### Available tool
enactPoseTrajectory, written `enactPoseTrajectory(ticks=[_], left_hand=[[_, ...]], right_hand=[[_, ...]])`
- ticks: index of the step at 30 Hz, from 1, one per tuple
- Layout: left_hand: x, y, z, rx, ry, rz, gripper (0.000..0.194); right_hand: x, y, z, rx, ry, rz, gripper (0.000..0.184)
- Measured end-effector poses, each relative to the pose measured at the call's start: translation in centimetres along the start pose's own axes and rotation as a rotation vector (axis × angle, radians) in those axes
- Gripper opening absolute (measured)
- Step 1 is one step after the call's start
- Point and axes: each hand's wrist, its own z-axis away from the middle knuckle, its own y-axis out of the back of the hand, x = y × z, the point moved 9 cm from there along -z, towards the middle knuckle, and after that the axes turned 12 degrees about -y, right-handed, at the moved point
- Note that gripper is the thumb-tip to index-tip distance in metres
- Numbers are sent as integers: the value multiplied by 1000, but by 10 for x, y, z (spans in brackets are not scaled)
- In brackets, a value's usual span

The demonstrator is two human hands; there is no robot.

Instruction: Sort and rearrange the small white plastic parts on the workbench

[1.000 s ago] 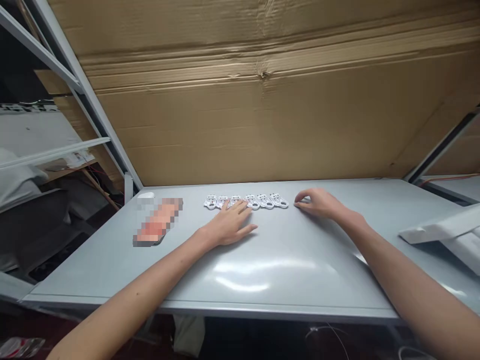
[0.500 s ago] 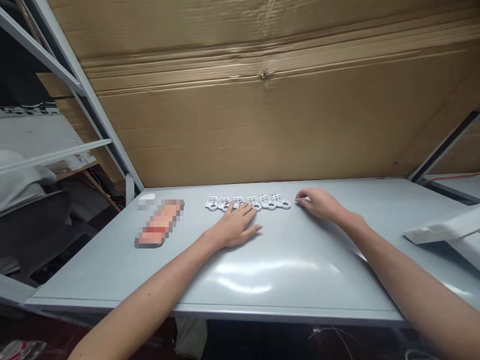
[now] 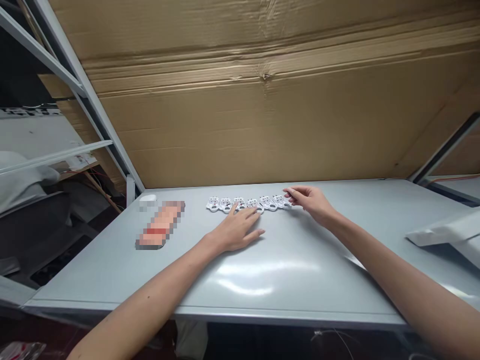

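Six white tags (image 3: 267, 202) in a row near the back of the counter (image 3: 292, 292)
The left hand (image 3: 240, 229) lies spread flat, fingertips over the middle tags; the right hand (image 3: 308, 202) is narrowed, thumb and fingers close together at the row's right end, though I cannot tell whether they grip a tag; cardboard (image 3: 270, 135) stands behind
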Motion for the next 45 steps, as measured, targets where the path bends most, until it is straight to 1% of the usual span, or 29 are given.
enactPoseTrajectory(ticks=[5,6,8,10,16,20,27,30,33,37,40,45], left_hand=[[0,-2,0,5,-12,-2,51],[0,-2,0,15,-19,-4,50],[0,-1,0,31,-30,-6,48],[1,0,0,41,-37,-8,45],[7,6,0,47,-57,-24,37],[11,9,1,60,-72,-21,34],[12,9,1,64,-70,-10,31],[10,7,2,51,-46,-27,36],[8,6,3,30,-16,-47,43],[7,3,3,12,-8,-36,47],[6,2,3,13,-7,-19,48],[6,1,3,7,-3,-2,47]], right_hand=[[22,2,-5,-62,-212,-271,13],[24,1,-5,-74,-244,-311,9],[25,-1,-2,-96,-288,-362,9],[23,-5,0,-121,-290,-361,10],[16,-21,3,-226,-195,-293,12],[17,-27,6,-253,-222,-250,13],[18,-35,11,-260,-220,-257,19],[21,-34,12,-222,-241,-306,16],[21,-33,14,-173,-271,-350,17],[18,-32,18,-150,-302,-364,16],[18,-33,18,-157,-319,-378,13],[18,-37,18,-220,-365,-431,12]])
